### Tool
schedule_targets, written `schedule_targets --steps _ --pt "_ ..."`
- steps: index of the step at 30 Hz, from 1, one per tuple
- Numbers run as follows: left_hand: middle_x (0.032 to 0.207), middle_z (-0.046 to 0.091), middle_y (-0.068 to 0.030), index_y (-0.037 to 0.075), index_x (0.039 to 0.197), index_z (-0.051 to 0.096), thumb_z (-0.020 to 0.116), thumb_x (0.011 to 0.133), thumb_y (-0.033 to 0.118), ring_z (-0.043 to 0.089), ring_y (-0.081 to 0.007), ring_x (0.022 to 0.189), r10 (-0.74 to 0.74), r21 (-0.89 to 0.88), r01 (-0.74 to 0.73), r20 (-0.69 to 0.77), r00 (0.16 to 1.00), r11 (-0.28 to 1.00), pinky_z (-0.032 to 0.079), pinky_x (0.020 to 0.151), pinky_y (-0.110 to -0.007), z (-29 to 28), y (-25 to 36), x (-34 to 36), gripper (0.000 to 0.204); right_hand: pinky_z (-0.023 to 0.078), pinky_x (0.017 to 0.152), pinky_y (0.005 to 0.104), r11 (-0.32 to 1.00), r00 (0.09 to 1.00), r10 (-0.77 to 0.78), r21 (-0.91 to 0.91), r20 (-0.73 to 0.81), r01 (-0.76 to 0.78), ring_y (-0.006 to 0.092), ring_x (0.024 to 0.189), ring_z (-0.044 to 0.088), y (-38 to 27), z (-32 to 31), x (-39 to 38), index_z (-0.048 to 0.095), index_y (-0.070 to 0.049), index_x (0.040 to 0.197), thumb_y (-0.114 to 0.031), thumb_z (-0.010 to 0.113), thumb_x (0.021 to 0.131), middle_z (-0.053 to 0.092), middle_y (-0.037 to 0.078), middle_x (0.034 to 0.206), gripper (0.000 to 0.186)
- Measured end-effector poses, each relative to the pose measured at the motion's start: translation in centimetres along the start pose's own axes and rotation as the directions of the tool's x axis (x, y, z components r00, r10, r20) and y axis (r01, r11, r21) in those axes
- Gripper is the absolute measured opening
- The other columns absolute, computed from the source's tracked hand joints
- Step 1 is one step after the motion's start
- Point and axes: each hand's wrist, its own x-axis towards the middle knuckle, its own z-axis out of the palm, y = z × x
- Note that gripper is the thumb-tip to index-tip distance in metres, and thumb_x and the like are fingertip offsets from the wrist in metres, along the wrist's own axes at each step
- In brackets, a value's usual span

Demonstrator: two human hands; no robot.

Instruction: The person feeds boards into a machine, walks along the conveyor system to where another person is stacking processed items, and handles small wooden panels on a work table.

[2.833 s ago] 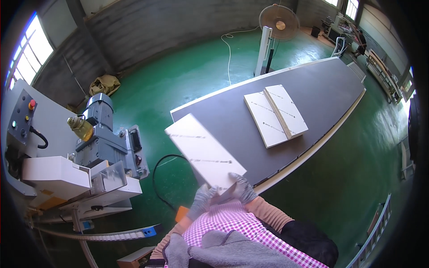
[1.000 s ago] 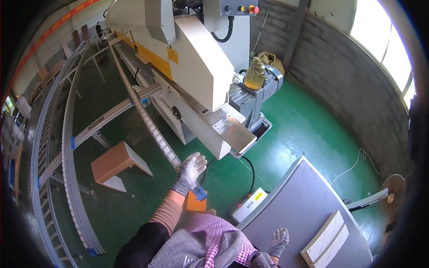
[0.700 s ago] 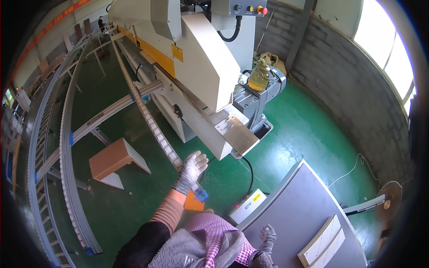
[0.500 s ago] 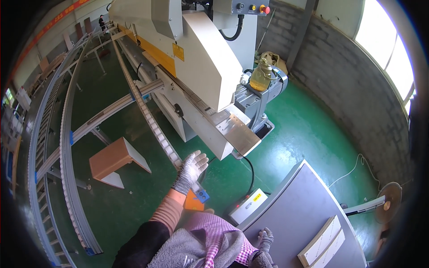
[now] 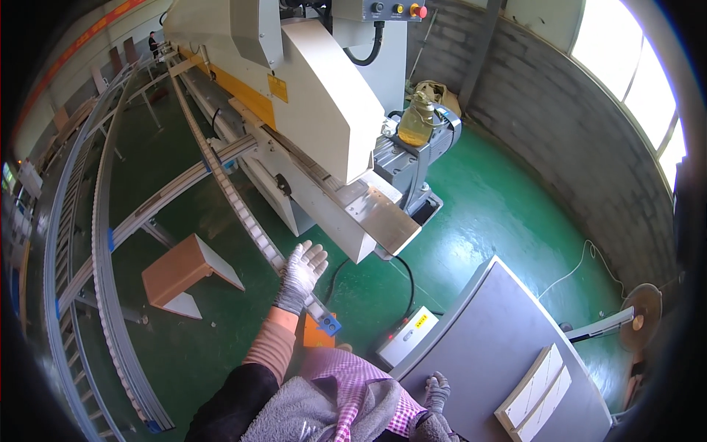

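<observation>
Two gloved hands | left hand (image 5: pixel 300 274) fingers spread, over roller rail (image 5: pixel 243 214) | right hand (image 5: pixel 436 390) fingers loose, on grey table (image 5: pixel 486 346) | yellow label (image 5: pixel 278 87) on machine (image 5: pixel 317 125)

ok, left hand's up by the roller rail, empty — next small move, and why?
Probably lower the left hand onto the roller rail. It hovers open-palmed just above the rail's near end, holding nothing, while the right hand rests at the grey table edge, away from the white boards.

Large machine (image 5: pixel 309 110) stands ahead, centre. Roller rail (image 5: pixel 250 228) runs from its left side down toward the person; left hand (image 5: pixel 300 274) raised over the rail's near end. Wooden box (image 5: pixel 184 269) on floor, left of the rail. Tabletop (image 5: pixel 486 346) lower right, stacked panels (image 5: pixel 536 387) on it; right hand (image 5: pixel 436 392) at its near edge.
</observation>
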Motion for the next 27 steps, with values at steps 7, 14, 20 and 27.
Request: schedule_targets --steps 7,14,20,27 --pt "0.126 0.059 -0.0140 0.011 0.133 0.047 0.045 0.101 0.041 0.058 -0.0303 0.114 0.023 -0.048 -0.026 -0.074 0.997 0.998 0.046 0.101 -0.048 0.2 1.5 1.7 0.044 0.049 0.072 0.0236 0.998 1.000 -0.017 0.065 0.012 0.016 0.0101 0.079 0.058 0.9 -0.4 0.5 0.061 0.002 0.119 -0.004 0.056 0.092 0.065 0.005 0.099 0.029" --pt "0.138 0.049 -0.0151 0.011 0.145 0.035 0.045 0.100 0.043 0.052 -0.0313 0.122 0.062 -0.042 -0.065 -0.070 0.996 0.997 0.041 0.105 -0.048 1.2 2.9 4.4 0.056 0.053 0.064 0.0261 0.998 0.998 -0.065 0.025 0.005 0.065 0.0154 0.077 0.064 2.7 -1.0 1.8 0.059 -0.003 0.122 -0.009 0.057 0.095 0.065 0.006 0.101 0.028" --pt "0.151 0.036 -0.0149 0.011 0.147 0.034 0.046 0.100 0.044 0.037 -0.0326 0.138 0.099 -0.043 -0.102 -0.061 0.993 0.994 0.029 0.114 -0.047 0.9 3.6 7.2 0.059 0.055 0.068 0.0290 0.993 0.992 -0.122 -0.005 0.013 0.122 0.0190 0.081 0.066 4.2 -1.7 3.0 0.059 -0.003 0.123 -0.010 0.057 0.095 0.066 0.009 0.106 0.029" --pt "0.159 0.023 -0.0154 0.018 0.153 0.024 0.042 0.101 0.045 0.024 -0.0319 0.146 0.073 0.042 -0.068 -0.142 0.987 0.997 0.021 0.118 -0.043 3.2 3.4 10.8 0.062 0.055 0.068 0.0292 0.998 0.998 -0.058 0.034 -0.015 0.059 0.0193 0.084 0.067 2.4 -1.6 1.7 0.060 -0.003 0.123 -0.010 0.057 0.095 0.066 0.009 0.104 0.029"
